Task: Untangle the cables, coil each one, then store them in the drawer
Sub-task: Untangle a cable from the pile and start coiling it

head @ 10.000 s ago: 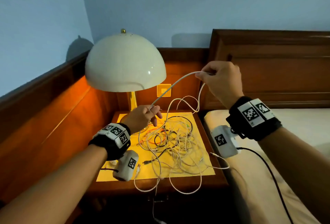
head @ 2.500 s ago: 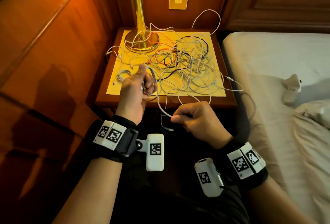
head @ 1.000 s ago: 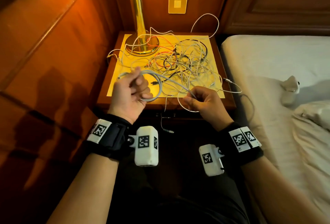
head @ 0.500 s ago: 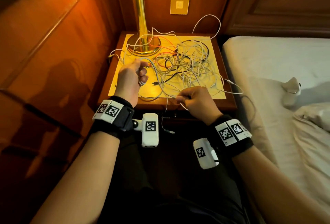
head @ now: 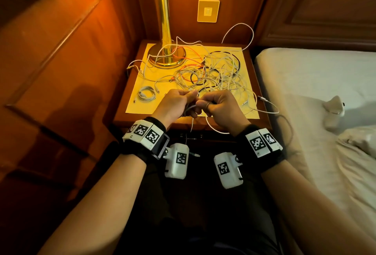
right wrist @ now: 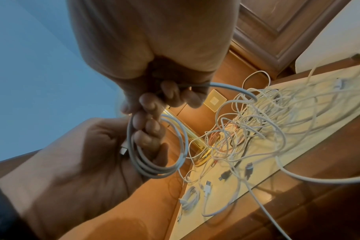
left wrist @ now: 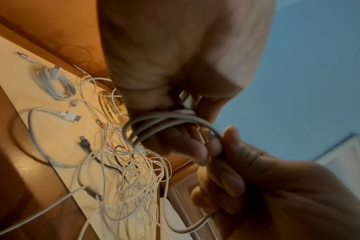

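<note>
At centre frame, the left hand (head: 175,105) clasped the white cable's (right wrist: 154,162) loops, apparently keeping the coil's shape. The right hand (head: 220,106) pinched its free length, likely feeding another turn.

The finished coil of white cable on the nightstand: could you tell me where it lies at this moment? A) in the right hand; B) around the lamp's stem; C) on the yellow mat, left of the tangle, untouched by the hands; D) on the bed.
C: the finished coil lies on the yellow mat, left of the tangle, while both hands work another cable nearer the front edge.
</note>
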Demonstrator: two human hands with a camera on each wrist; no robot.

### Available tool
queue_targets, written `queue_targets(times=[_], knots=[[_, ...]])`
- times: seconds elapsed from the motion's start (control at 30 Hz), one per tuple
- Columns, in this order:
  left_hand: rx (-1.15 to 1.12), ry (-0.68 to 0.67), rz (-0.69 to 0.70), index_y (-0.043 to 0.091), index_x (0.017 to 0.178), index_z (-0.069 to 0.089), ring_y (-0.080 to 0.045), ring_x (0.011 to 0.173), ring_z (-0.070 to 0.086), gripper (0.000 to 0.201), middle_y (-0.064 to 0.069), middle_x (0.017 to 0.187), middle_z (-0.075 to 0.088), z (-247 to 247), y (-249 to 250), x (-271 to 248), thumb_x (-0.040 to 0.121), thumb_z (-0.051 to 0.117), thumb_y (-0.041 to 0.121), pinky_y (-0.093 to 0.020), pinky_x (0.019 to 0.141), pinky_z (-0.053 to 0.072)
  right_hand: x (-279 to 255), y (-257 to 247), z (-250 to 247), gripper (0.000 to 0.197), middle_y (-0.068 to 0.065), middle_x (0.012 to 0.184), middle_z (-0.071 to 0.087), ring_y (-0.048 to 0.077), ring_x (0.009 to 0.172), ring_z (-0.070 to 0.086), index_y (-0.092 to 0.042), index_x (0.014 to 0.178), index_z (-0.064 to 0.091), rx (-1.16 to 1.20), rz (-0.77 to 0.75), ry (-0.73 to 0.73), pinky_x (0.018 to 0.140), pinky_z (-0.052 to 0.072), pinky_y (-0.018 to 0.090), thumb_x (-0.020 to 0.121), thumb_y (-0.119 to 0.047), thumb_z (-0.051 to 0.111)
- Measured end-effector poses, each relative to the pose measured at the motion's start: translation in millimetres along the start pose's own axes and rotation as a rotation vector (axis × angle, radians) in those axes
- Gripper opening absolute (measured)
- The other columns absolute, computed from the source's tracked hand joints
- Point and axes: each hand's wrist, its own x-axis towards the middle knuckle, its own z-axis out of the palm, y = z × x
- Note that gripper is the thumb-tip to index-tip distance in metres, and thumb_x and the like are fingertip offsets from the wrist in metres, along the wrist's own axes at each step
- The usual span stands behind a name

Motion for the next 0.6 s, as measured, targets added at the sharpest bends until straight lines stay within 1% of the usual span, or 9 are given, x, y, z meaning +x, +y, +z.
queue_targets(times=[0.03,0.07,0.17,0.2,0.27,0.33,0.47,0.53,0.6], knots=[[-0.009,0.024,0.016,0.004,0.074,0.061,-0.011,0.04,0.057,0.034,0.0,0.049,0.062,0.7,-0.8,0.0,0.102,0.046,0.016,-0.018,0.045,0.046,-2.5,0.1,0.3,0.03,-0.008,0.046,0.047,0.007,0.047,0.037,-0.015,0.06,0.066,0.019,0.006,-0.001,0.052,0.033,0.024,0.088,-0.004,0.064],[-0.04,0.057,0.033,0.003,0.074,0.061,-0.011,0.041,0.058,0.035,0.0,0.049,0.062,1.1,-2.1,0.5,0.102,0.044,0.015,-0.018,0.045,0.047,-5.0,0.7,0.8,0.029,-0.008,0.046,0.048,0.006,0.045,0.037,-0.014,0.061,0.067,0.035,0.017,-0.01,0.05,0.033,0.021,0.088,-0.003,0.064],[-0.212,0.177,0.092,0.003,0.08,0.062,-0.012,0.048,0.061,0.036,0.0,0.055,0.065,-5.1,-7.3,4.2,0.104,0.04,0.018,-0.022,0.053,0.049,-11.9,1.8,-1.1,0.023,0.003,0.05,0.051,0.003,0.043,0.036,-0.003,0.067,0.069,0.023,0.057,-0.067,0.048,0.032,0.018,0.089,-0.003,0.063],[-0.243,0.217,0.11,0.004,0.081,0.062,-0.012,0.049,0.062,0.036,0.001,0.057,0.066,-8.7,-8.3,5.1,0.104,0.04,0.02,-0.024,0.056,0.048,-13.2,3.3,-4.8,0.023,0.001,0.048,0.05,0.003,0.042,0.036,-0.002,0.067,0.068,0.032,0.076,-0.072,0.048,0.032,0.018,0.089,-0.001,0.062],[-0.28,0.253,0.133,0.005,0.081,0.062,-0.012,0.05,0.063,0.036,0.001,0.057,0.067,-17.0,-9.3,5.0,0.104,0.04,0.021,-0.023,0.056,0.048,-14.0,7.0,-16.7,0.029,-0.005,0.043,0.045,0.006,0.041,0.034,-0.006,0.062,0.066,0.067,0.1,-0.041,0.048,0.031,0.02,0.089,0.001,0.061],[-0.263,0.228,0.14,0.005,0.082,0.063,-0.014,0.054,0.065,0.036,0.0,0.06,0.068,-21.8,-7.8,4.1,0.104,0.04,0.021,-0.024,0.06,0.051,-13.8,7.6,-28.7,0.033,-0.002,0.045,0.042,0.011,0.044,0.032,-0.012,0.059,0.066,0.082,0.089,-0.013,0.05,0.029,0.024,0.089,0.002,0.061],[-0.174,0.077,0.141,0.0,0.086,0.064,-0.02,0.067,0.071,0.034,-0.007,0.072,0.072,-16.1,-2.3,1.4,0.103,0.04,0.017,-0.025,0.07,0.056,-12.0,-5.5,-34.0,0.029,0.004,0.048,0.04,0.014,0.047,0.03,-0.006,0.062,0.065,0.091,0.029,-0.062,0.051,0.026,0.026,0.09,0.001,0.059],[-0.097,-0.01,0.117,-0.002,0.087,0.064,-0.02,0.066,0.07,0.034,-0.008,0.071,0.072,-8.6,3.5,-2.6,0.103,0.04,0.016,-0.024,0.067,0.057,-9.7,-12.7,-31.2,0.026,0.0,0.047,0.04,0.008,0.045,0.031,-0.002,0.066,0.066,0.093,-0.007,-0.054,0.049,0.028,0.02,0.091,0.0,0.058],[-0.059,-0.078,0.07,-0.003,0.083,0.065,-0.022,0.055,0.067,0.036,-0.01,0.062,0.068,-1.9,6.3,-6.5,0.102,0.043,0.017,-0.028,0.059,0.057,-6.5,-15.3,-29.1,0.024,0.001,0.048,0.039,0.006,0.044,0.03,-0.001,0.068,0.066,0.083,-0.035,0.021,0.048,0.028,0.018,0.091,-0.002,0.059]])
